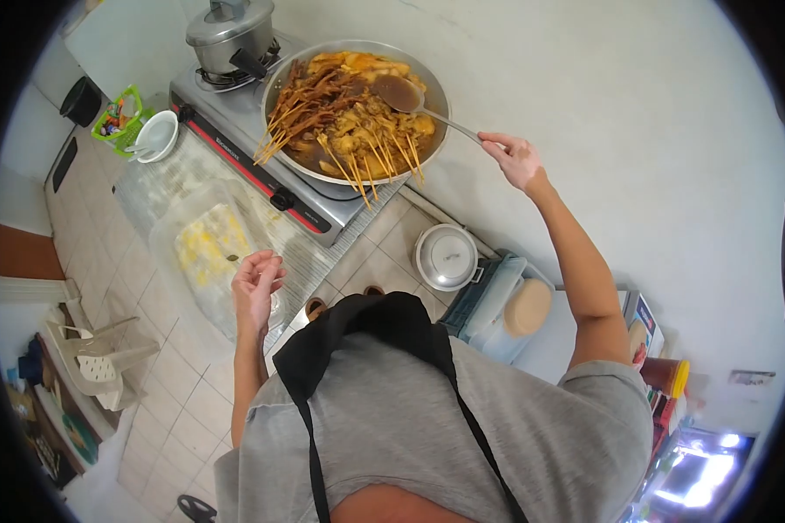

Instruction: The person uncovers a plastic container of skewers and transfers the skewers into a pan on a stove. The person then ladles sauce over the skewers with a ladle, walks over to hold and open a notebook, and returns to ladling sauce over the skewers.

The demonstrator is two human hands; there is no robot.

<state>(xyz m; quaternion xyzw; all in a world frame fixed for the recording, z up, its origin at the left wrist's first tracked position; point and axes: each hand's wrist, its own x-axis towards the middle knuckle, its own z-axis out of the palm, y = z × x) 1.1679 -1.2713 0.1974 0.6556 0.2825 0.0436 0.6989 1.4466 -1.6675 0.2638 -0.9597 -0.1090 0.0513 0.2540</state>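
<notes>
While your right hand pinches the long silver metal ladle by its handle end, the sauce-filled bowl lies up and left of that grip, within the wide round metal pan at upper centre. Its long axis slants down rightward. Farther off, your left hand curls loosely near the translucent plastic tub, centre left; whether it holds anything, I cannot tell. Lettering on the silver stove's red-and-black strip is too small to read.

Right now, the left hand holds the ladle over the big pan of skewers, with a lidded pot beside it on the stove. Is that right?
Not quite: the head view shows the right hand holding the ladle over the big pan of skewers. The rest stands.
</notes>
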